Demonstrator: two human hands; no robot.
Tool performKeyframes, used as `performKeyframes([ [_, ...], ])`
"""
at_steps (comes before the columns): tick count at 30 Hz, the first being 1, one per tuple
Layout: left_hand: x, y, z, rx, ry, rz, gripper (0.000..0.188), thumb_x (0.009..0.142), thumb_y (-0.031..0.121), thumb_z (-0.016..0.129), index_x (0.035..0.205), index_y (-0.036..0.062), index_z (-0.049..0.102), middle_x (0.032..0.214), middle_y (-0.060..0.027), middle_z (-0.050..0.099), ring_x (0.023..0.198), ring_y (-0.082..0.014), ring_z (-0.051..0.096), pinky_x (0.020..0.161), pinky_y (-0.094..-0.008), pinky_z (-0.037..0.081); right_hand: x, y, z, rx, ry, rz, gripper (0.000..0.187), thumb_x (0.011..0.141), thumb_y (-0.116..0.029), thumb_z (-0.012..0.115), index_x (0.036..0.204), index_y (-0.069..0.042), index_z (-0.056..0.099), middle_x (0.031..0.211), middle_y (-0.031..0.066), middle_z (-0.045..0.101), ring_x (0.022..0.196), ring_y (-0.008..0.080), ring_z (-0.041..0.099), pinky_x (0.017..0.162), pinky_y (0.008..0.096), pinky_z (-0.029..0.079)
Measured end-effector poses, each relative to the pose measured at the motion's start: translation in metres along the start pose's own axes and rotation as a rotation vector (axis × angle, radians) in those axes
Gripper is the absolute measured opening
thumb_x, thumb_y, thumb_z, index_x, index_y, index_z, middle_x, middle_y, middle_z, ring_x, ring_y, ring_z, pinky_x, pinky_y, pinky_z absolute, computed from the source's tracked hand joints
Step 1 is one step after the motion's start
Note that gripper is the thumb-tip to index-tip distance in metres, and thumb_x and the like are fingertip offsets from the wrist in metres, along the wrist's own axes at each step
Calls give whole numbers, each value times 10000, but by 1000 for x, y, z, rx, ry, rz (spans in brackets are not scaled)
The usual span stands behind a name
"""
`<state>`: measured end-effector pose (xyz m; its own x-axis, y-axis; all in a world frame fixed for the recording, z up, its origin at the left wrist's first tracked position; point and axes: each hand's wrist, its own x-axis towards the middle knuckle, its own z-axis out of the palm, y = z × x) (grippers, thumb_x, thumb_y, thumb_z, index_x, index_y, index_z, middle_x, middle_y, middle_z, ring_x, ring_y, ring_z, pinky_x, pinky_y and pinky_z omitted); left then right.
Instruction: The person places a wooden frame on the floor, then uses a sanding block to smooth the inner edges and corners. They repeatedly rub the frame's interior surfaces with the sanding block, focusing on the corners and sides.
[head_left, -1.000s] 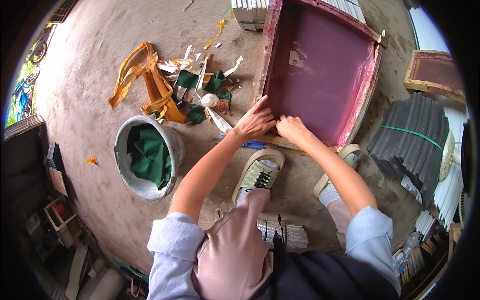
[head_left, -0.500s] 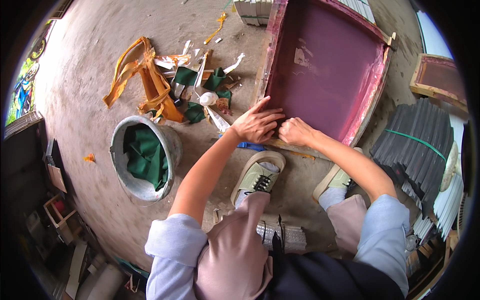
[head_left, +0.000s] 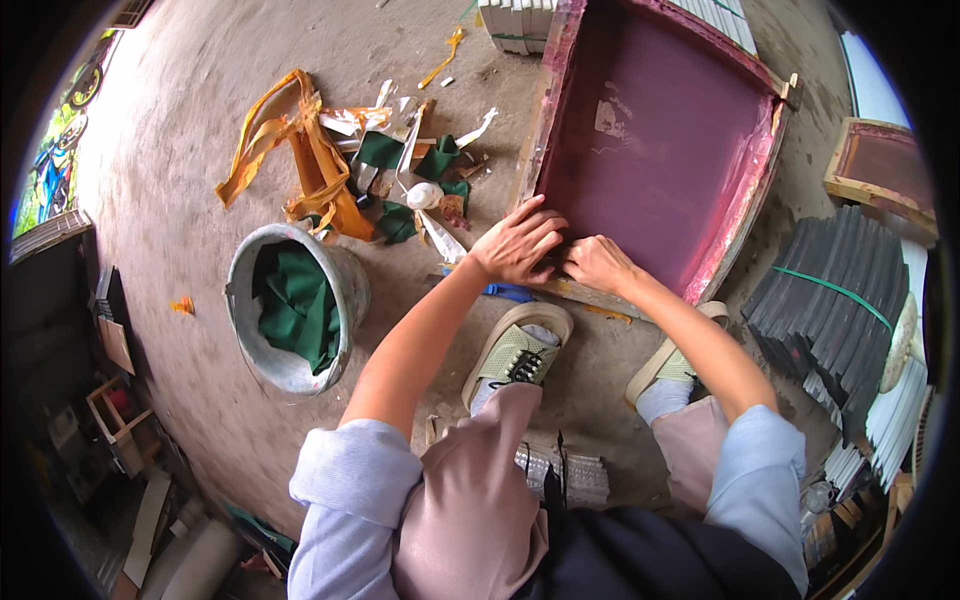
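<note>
A wooden-framed printing screen with purple mesh lies on the floor in front of me, its near left corner close to my feet. My left hand rests on that corner, its fingers spread over the frame and pointing inward. Right beside it, my right hand is closed, fingers curled down at the inner edge of the near side. Whatever its fingertips pinch, if anything, is hidden. Under my left wrist a blue thing shows on the floor, partly covered.
A grey bucket holding green cloth stands left. Beyond it lie orange strips and green and white scraps. A strapped stack of dark strips and a smaller framed screen lie right. White bundled strips lie behind.
My right hand has shifted slightly and its fingers have turned further down into the corner. My left fingers have bent a little more. The whole view has shifted slightly.
</note>
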<state>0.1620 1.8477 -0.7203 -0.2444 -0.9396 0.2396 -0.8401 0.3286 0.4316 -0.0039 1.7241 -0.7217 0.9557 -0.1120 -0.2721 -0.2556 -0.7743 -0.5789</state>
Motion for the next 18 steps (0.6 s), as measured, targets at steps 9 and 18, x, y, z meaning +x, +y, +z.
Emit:
performKeyframes([
  [9,-1,14,-1,191,-146,-96,462,749,419,646,1031,57,595,1037,-72,570,1080,-210,527,1141,-455,192,-32,-56,34,88,583,396,271,744,-113,714,963,-19,585,929,131,570,857,317,587,718,405,499],
  [18,4,33,2,353,-151,-154,222,731,219,626,898,80,581,847,-51,536,963,-195,549,1136,-466,188,-35,-61,45,156,643,505,136,789,-145,671,826,-18,638,857,95,624,841,275,584,724,384,493],
])
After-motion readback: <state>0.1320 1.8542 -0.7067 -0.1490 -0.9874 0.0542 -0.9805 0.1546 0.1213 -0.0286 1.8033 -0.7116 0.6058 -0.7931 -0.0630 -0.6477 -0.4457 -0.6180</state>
